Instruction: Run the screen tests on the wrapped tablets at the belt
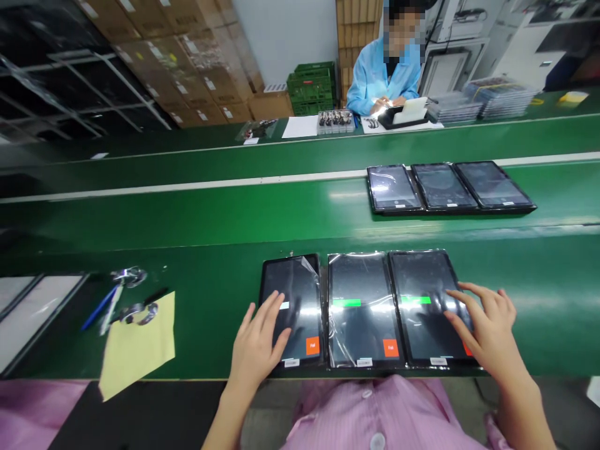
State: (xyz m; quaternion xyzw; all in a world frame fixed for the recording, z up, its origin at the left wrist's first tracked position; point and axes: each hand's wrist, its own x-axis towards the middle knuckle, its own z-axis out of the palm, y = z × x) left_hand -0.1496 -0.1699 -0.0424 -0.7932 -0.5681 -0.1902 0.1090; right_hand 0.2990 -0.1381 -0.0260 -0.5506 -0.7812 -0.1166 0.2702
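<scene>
Three tablets lie side by side at the front edge of the green bench, screens lit dark. My left hand (257,340), fingers spread, is over the left edge of the left tablet (304,294), whose film is lifted at its top right corner. The middle tablet (360,328) shows a green bar and an orange "Fail" square, with no hand on it. Over the right side of the right tablet (417,331) is my right hand (490,325), fingers apart, partly covering its orange square. Whether the fingertips touch the glass I cannot tell.
Three more tablets (445,187) rest on the green belt (234,215) beyond. At left are a yellow paper (140,356), a tape roll (139,314) and a blue pen (98,308). Across the belt sits a person in a blue coat (368,75), near green crates (310,89).
</scene>
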